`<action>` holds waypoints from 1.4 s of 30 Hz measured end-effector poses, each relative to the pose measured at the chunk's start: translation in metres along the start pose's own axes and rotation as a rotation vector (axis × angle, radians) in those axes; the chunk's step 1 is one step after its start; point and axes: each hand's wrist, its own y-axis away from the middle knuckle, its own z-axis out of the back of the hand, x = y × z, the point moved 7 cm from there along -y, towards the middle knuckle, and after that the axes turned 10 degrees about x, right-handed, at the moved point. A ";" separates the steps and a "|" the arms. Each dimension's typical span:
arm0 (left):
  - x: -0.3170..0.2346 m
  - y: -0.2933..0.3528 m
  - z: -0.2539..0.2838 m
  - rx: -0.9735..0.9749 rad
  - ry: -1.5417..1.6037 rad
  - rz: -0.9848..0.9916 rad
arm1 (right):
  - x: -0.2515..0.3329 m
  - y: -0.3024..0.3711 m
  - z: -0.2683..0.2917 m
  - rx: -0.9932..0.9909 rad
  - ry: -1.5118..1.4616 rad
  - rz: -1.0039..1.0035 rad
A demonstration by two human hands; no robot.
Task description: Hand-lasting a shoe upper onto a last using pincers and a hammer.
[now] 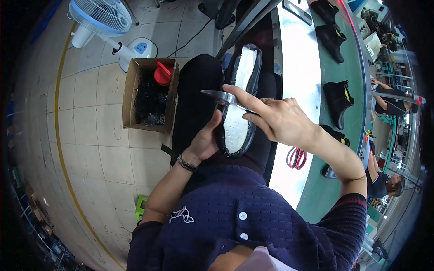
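Supporting the black shoe (236, 131) by its side, the left hand (204, 142) wears a dark bracelet (186, 164) at its wrist; the thumb lies along the edge and the other fingers are mostly hidden. The right hand (287, 119) grips a metal tool (220, 95) with a broad, hammer-like head, index finger stretched along it. The head crosses over the shoe; whether it touches the underside cannot be told. The shoe lies bottom up over the lap, toe and heel pointing away from and toward the body, its pale underside showing inside a dark rim.

Just right of the lap runs a pale bench (296, 67), with red-and-black-handled scissors (296, 158) on it and a phone-like device (297, 11) at its far end. Beyond it, black boots (331, 43) stand on a green surface (312, 198). Left of the legs, a cardboard box (128, 97) holds dark pieces and a red object (163, 73). Farther off are a blue-and-white fan (100, 17) and, at far right, two co-workers (383, 184).
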 end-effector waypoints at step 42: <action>0.006 -0.037 -0.091 0.006 -1.193 0.303 | -0.080 0.093 -0.178 -0.708 -2.072 0.207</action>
